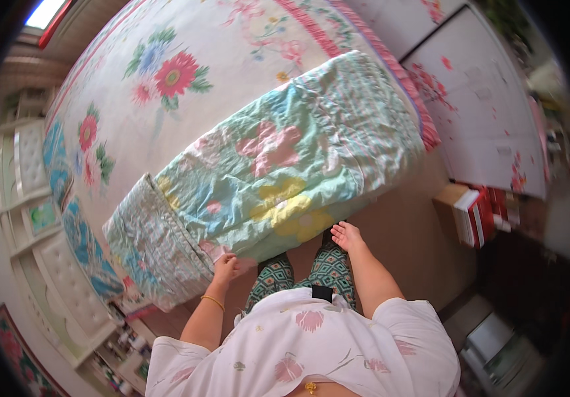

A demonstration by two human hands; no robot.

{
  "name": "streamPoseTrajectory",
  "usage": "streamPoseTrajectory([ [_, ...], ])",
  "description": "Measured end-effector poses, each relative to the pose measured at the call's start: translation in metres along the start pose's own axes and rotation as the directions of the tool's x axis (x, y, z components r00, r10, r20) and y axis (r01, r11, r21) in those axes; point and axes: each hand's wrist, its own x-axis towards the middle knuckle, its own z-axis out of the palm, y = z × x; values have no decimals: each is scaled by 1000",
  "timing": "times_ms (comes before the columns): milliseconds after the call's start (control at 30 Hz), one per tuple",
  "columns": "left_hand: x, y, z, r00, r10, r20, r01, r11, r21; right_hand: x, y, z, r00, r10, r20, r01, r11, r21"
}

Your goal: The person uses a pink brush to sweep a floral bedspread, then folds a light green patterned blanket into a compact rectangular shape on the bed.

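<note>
A green floral quilt (225, 178) lies across the near side of a bed, both its ends folded inward and its near edge hanging over the side. My left hand (227, 266) is at the quilt's near edge beside the left fold, its fingers bent; whether they pinch the cloth cannot be told. My right hand (345, 235) is just off the near edge, to the right of the yellow flowers, palm turned up with fingers extended and holding nothing. Under the quilt spreads a white bedsheet (235, 59) with printed flowers and a pink ruffled border.
The tufted headboard (66, 283) and blue patterned pillows (89, 253) are at left. Crowded small bottles (126, 347) stand at lower left. A white cabinet (488, 114) with red blossoms stands at right, with a cardboard box (451, 201) near its foot.
</note>
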Motion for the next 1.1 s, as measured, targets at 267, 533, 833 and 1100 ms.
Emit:
streamPoseTrajectory([
  [267,-26,-25,131,971,-234,50,239,959,-154,94,-70,-1,995,-16,-102,55,919,391],
  [533,37,5,228,907,-372,198,281,184,-942,-4,-138,3,989,35,140,-67,971,228],
  [833,64,-63,129,873,-395,-287,-276,85,-957,29,-160,-86,973,-18,-232,80,962,260],
  [1100,33,-79,134,519,-831,-203,442,464,-768,53,-235,-115,977,-165,-136,206,900,384],
])
